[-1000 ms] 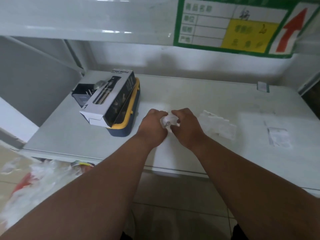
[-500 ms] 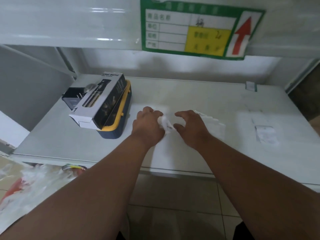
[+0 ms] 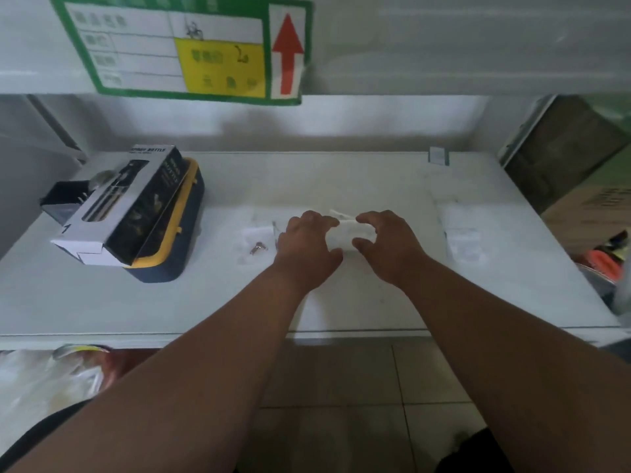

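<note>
Both hands on a white plastic bag [image 3: 348,230], mid-shelf, near the front half of the white shelf [image 3: 341,302].

- Left hand [image 3: 307,249]: fingers curled over the bag's left end, thumb tucked under towards the front. Grasping it.
- Right hand [image 3: 391,244]: the same on the right end, with the fingers hooked over the far edge and the thumb on the near side. Grasping it.
- The bag spans the gap between the two hands, and a crumpled corner sticks up at the far side by the left fingertips. Can't tell whether it's lifted or resting on the shelf, and can't make out its contents.

Nearby:
- Small clear packet [image 3: 256,245] just left of the left hand, flat on the shelf, with a small dark metal part inside.
- Another flat clear packet [image 3: 464,242] to the right, well apart from the right hand.
- Spray bottle box [image 3: 129,213] at far left, lying tilted on top of a navy and yellow case [image 3: 177,254].
- Green-bordered label [image 3: 191,49] with a red up-arrow on the edge of the shelf above.
- Cardboard box [image 3: 594,213] off the right end.
</note>
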